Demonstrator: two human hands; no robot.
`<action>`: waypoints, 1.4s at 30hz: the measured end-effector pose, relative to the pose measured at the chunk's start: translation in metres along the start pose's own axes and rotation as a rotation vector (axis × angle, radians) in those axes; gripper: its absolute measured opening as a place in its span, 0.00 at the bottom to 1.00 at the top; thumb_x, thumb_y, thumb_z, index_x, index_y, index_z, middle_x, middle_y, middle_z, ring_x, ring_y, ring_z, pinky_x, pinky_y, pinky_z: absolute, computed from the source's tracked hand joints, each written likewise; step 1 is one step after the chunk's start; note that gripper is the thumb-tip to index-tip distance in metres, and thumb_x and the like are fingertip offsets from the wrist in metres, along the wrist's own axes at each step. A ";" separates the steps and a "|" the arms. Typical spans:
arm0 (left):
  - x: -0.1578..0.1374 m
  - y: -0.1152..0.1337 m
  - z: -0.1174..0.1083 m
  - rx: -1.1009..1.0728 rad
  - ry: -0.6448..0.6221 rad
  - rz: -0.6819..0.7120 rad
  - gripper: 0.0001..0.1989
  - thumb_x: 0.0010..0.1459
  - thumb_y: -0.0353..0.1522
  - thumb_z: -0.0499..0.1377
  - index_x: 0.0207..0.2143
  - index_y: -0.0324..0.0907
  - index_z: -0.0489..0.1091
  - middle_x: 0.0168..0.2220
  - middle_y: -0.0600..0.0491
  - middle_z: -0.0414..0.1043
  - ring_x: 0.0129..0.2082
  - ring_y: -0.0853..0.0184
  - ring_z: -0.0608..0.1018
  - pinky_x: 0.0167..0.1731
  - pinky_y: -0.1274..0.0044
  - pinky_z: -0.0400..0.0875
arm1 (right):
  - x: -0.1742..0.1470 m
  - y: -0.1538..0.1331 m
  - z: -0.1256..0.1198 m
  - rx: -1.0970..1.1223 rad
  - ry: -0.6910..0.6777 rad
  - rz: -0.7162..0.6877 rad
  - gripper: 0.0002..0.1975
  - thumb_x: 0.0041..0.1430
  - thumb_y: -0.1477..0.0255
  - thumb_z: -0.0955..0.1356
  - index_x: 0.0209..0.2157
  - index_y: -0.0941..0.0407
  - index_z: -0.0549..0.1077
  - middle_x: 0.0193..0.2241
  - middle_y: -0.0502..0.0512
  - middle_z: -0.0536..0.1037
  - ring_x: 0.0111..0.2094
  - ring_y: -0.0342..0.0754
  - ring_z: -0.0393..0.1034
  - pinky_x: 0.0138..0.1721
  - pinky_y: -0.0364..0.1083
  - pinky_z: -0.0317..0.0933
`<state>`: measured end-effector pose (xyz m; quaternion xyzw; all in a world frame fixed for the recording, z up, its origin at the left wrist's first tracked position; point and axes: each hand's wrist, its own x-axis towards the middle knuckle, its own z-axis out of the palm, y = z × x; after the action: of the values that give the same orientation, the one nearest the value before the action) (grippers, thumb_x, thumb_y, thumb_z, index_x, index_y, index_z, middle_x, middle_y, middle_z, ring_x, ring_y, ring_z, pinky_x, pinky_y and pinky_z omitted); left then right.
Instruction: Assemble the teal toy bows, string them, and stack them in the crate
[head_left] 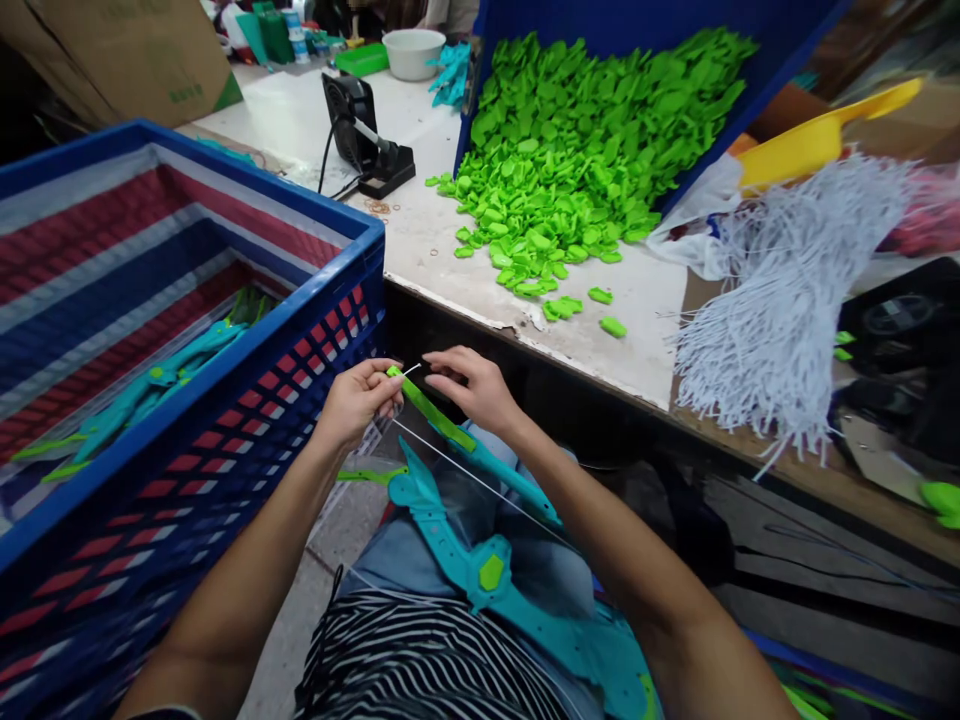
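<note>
One green strip (pixel 442 422) pinched in my left hand (pixel 354 402); my right hand (pixel 480 388), thumb and fingers parted, near one white cord end (pixel 412 368).

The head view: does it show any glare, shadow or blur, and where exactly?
Head view: whitish glare on the tabletop, left of the black device; head view: deep shadow beneath the tabletop's front edge; head view: the pink bundle at right looks smeared, while the left hand looks fairly clear.
</note>
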<state>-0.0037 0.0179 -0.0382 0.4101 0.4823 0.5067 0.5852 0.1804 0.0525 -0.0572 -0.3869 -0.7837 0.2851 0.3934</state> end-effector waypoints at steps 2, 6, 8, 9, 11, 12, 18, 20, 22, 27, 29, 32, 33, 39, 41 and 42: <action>-0.002 0.001 -0.002 0.005 -0.005 0.004 0.20 0.40 0.38 0.69 0.32 0.36 0.68 0.16 0.57 0.69 0.11 0.78 0.62 0.14 0.83 0.59 | 0.020 -0.006 0.010 0.047 -0.018 -0.036 0.07 0.58 0.68 0.67 0.35 0.56 0.76 0.30 0.51 0.74 0.31 0.43 0.67 0.35 0.43 0.62; -0.005 -0.001 -0.008 0.047 -0.016 -0.021 0.21 0.40 0.40 0.68 0.33 0.38 0.67 0.17 0.58 0.68 0.11 0.76 0.63 0.15 0.81 0.62 | 0.025 -0.015 0.018 -0.002 -0.076 -0.119 0.07 0.58 0.71 0.67 0.27 0.57 0.73 0.26 0.51 0.72 0.30 0.43 0.64 0.34 0.44 0.59; -0.007 -0.004 -0.010 0.169 0.022 -0.006 0.19 0.42 0.41 0.67 0.32 0.39 0.67 0.17 0.59 0.67 0.13 0.73 0.66 0.16 0.80 0.62 | 0.024 -0.013 0.017 -0.048 -0.134 -0.165 0.07 0.58 0.72 0.66 0.26 0.57 0.71 0.26 0.51 0.71 0.30 0.44 0.63 0.35 0.44 0.58; -0.009 -0.007 -0.011 0.271 0.065 0.042 0.16 0.43 0.40 0.66 0.30 0.40 0.68 0.19 0.58 0.67 0.16 0.72 0.69 0.18 0.80 0.63 | 0.026 -0.009 0.015 -0.068 -0.158 -0.176 0.07 0.58 0.72 0.66 0.26 0.56 0.71 0.26 0.51 0.71 0.31 0.44 0.63 0.35 0.44 0.58; -0.014 -0.012 -0.010 0.493 0.182 0.213 0.10 0.46 0.37 0.64 0.27 0.40 0.68 0.26 0.53 0.71 0.25 0.68 0.74 0.25 0.78 0.66 | 0.037 0.003 0.006 -0.107 -0.142 -0.146 0.07 0.57 0.72 0.67 0.25 0.56 0.70 0.25 0.50 0.70 0.31 0.45 0.62 0.36 0.45 0.58; -0.017 -0.014 -0.009 0.577 0.231 0.306 0.07 0.48 0.35 0.62 0.27 0.41 0.69 0.30 0.52 0.72 0.31 0.66 0.75 0.30 0.77 0.67 | 0.044 0.010 -0.001 -0.132 -0.073 -0.098 0.07 0.57 0.73 0.67 0.24 0.56 0.70 0.25 0.50 0.70 0.31 0.45 0.61 0.37 0.46 0.58; -0.020 -0.011 0.004 0.499 0.070 0.387 0.05 0.50 0.30 0.58 0.28 0.43 0.75 0.29 0.52 0.74 0.34 0.66 0.74 0.40 0.75 0.66 | 0.059 -0.005 -0.014 -0.135 0.506 0.082 0.10 0.61 0.70 0.62 0.25 0.56 0.67 0.27 0.52 0.68 0.33 0.47 0.62 0.40 0.49 0.59; -0.014 -0.003 0.005 0.262 0.065 0.221 0.07 0.48 0.35 0.60 0.27 0.41 0.76 0.29 0.51 0.74 0.33 0.65 0.74 0.37 0.75 0.67 | 0.037 -0.030 0.007 -0.065 0.392 -0.080 0.09 0.61 0.69 0.62 0.27 0.55 0.68 0.30 0.53 0.70 0.37 0.48 0.64 0.43 0.50 0.60; -0.008 0.005 0.003 0.037 0.107 0.068 0.11 0.45 0.38 0.62 0.27 0.39 0.76 0.28 0.51 0.74 0.32 0.65 0.75 0.35 0.75 0.68 | 0.010 -0.048 0.033 -0.012 0.289 -0.171 0.08 0.62 0.70 0.62 0.29 0.54 0.68 0.32 0.54 0.71 0.41 0.49 0.64 0.45 0.51 0.60; -0.012 0.023 -0.007 0.338 0.280 0.170 0.04 0.40 0.31 0.64 0.22 0.39 0.73 0.26 0.52 0.74 0.30 0.67 0.74 0.31 0.79 0.67 | -0.020 -0.047 0.072 0.068 0.323 -0.087 0.07 0.62 0.71 0.63 0.29 0.55 0.68 0.30 0.54 0.71 0.36 0.47 0.65 0.40 0.49 0.63; -0.017 0.026 -0.006 0.447 0.304 0.241 0.02 0.44 0.30 0.62 0.23 0.39 0.73 0.24 0.53 0.73 0.26 0.69 0.74 0.27 0.80 0.67 | -0.018 -0.043 0.074 0.112 0.334 -0.061 0.07 0.61 0.71 0.64 0.29 0.55 0.68 0.30 0.53 0.71 0.35 0.46 0.66 0.38 0.47 0.63; -0.019 0.024 0.001 0.221 0.266 0.179 0.05 0.48 0.32 0.60 0.26 0.39 0.70 0.21 0.54 0.71 0.19 0.72 0.72 0.17 0.82 0.62 | -0.011 -0.046 0.070 0.180 0.371 0.006 0.07 0.60 0.71 0.64 0.28 0.55 0.69 0.30 0.52 0.71 0.33 0.44 0.66 0.37 0.46 0.63; -0.019 0.023 0.004 0.119 0.251 0.137 0.07 0.47 0.33 0.61 0.26 0.38 0.69 0.21 0.54 0.71 0.17 0.72 0.71 0.14 0.83 0.59 | -0.009 -0.048 0.068 0.197 0.394 0.035 0.07 0.60 0.71 0.64 0.28 0.55 0.70 0.29 0.52 0.71 0.33 0.44 0.66 0.37 0.45 0.63; -0.015 0.025 0.007 -0.031 0.132 -0.051 0.15 0.36 0.35 0.68 0.25 0.35 0.71 0.22 0.52 0.72 0.17 0.71 0.73 0.12 0.84 0.62 | -0.001 -0.056 0.062 0.230 0.508 0.054 0.07 0.60 0.71 0.64 0.31 0.54 0.73 0.32 0.52 0.71 0.35 0.44 0.67 0.38 0.45 0.65; -0.016 0.028 0.005 -0.036 0.101 -0.087 0.15 0.35 0.35 0.69 0.24 0.35 0.72 0.21 0.53 0.71 0.18 0.71 0.74 0.13 0.83 0.65 | 0.001 -0.055 0.063 0.228 0.496 0.044 0.08 0.61 0.72 0.64 0.33 0.53 0.75 0.33 0.53 0.71 0.36 0.44 0.67 0.40 0.45 0.65; -0.017 0.029 0.005 -0.042 0.096 -0.098 0.15 0.34 0.35 0.69 0.24 0.35 0.72 0.20 0.53 0.71 0.18 0.71 0.74 0.14 0.83 0.66 | 0.001 -0.054 0.064 0.233 0.473 0.040 0.09 0.61 0.72 0.63 0.34 0.53 0.76 0.34 0.53 0.71 0.37 0.44 0.67 0.40 0.44 0.65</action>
<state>-0.0049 0.0058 -0.0066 0.3489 0.5187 0.5064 0.5939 0.1059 0.0152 -0.0496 -0.4104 -0.6242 0.2826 0.6018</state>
